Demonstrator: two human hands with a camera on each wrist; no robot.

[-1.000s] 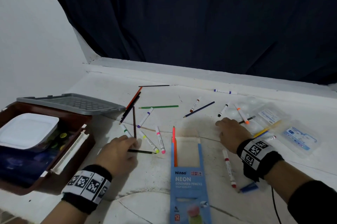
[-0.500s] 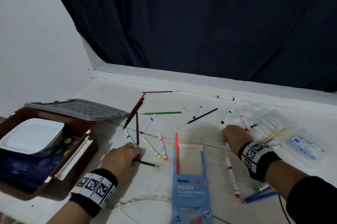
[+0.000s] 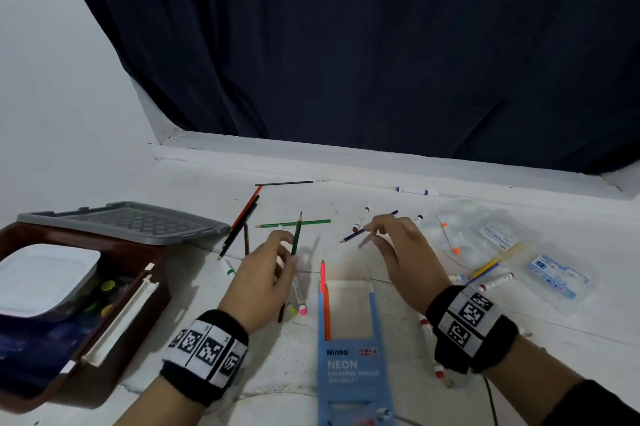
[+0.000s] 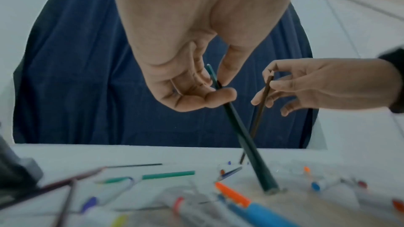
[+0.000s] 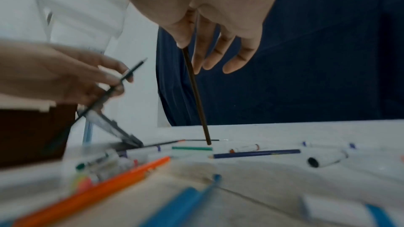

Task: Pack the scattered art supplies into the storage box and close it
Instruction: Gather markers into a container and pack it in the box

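My left hand (image 3: 289, 249) is raised over the table and pinches a dark green pencil (image 3: 296, 235), tip up; the left wrist view shows that pencil (image 4: 240, 132) slanting down toward the table. My right hand (image 3: 374, 229) pinches a thin brown pencil (image 5: 196, 96) that hangs point-down from thumb and forefinger. The brown storage box (image 3: 138, 314) stands open at the left with a white palette (image 3: 41, 276) inside and its grey lid (image 3: 128, 221) behind. A blue pencil carton (image 3: 353, 366) with orange pencils (image 3: 323, 294) sticking out lies between my wrists.
Loose on the white table lie a green pencil (image 3: 311, 222), a blue pencil (image 3: 353, 235), red and black pencils (image 3: 242, 217), a thin brush (image 3: 287, 183) and several markers. Clear plastic bags (image 3: 502, 235) lie at the right. A raised ledge and dark curtain close off the back.
Both hands have lifted off the table and come toward each other. The left hand now holds the dark green pencil up; the right hand has picked up the brown pencil.
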